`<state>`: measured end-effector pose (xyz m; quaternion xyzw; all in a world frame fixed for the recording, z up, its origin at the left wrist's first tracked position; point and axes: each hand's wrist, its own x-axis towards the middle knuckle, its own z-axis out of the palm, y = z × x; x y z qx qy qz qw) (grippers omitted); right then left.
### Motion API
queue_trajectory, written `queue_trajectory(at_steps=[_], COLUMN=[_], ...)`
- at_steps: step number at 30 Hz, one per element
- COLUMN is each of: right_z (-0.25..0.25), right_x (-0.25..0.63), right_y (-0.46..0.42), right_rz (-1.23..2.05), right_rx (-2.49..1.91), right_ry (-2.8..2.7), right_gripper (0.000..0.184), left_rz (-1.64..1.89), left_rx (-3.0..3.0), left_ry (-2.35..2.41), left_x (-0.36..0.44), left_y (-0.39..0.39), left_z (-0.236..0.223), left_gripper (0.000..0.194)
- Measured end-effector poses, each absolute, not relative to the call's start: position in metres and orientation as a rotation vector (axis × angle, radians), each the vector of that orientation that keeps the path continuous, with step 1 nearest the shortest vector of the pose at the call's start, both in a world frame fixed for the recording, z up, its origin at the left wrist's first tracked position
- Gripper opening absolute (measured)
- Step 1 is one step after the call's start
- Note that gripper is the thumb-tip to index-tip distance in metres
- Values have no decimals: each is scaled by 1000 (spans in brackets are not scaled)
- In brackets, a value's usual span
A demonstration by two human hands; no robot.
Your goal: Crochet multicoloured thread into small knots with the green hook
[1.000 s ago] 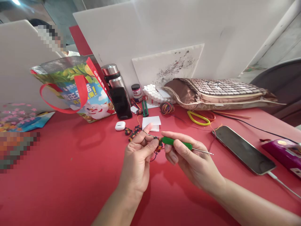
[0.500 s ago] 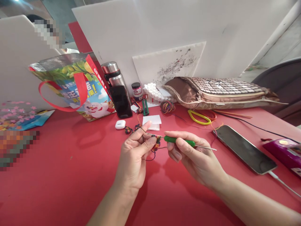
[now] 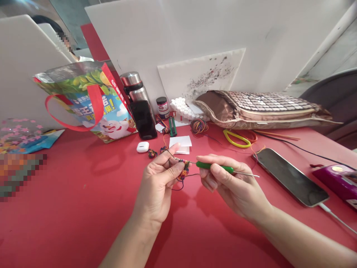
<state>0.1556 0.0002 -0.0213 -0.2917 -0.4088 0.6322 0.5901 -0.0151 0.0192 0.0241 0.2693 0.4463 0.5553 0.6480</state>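
Between thumb and fingers, my left hand (image 3: pixel 158 180) pinches a small multicoloured crochet piece (image 3: pixel 183 172), with dark yarn running over the raised index finger. My right hand (image 3: pixel 225 178) is closed round the green handle of a double-ended crochet hook (image 3: pixel 214 167). One metal end points left into the crochet piece; the other sticks out to the right past my fingers. The hook's left tip is hidden by the yarn and my left fingers. A loose dark strand hangs below the piece. Behind my left hand, a knotted multicoloured yarn bit (image 3: pixel 152 153) lies on the table.
On the red table (image 3: pixel 83 216), a white earbud case (image 3: pixel 142 147), folded white paper (image 3: pixel 180 144), green cutter (image 3: pixel 172 126) and yarn ball (image 3: pixel 199 126) lie beyond my hands. Yellow-handled scissors (image 3: pixel 237 139) and a charging phone (image 3: pixel 291 176) are right. A colourful bag (image 3: pixel 92 108) stands left.
My right hand and the hook have shifted slightly right, away from my left hand, showing more of the metal shaft. My left hand has moved slightly left, still pinching the crochet piece.
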Motion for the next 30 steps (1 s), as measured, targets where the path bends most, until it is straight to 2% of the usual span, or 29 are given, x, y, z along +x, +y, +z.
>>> queue_trajectory(at_steps=[14,22,30], right_z=[-19,-21,-23], right_x=[156,157,161], right_y=[1,3,3], right_rz=[1465,1444,1410], right_rx=[-620,-605,-581], right_ry=[-949,-983,-1028], right_gripper=[17,18,19], left_rz=[1269,1279,1278], left_rx=[625,585,601], left_ry=[1018,1031,1026], left_x=[-17,-16,-16], left_y=[20,20,20], left_z=[27,29,32], left_gripper=[47,54,49])
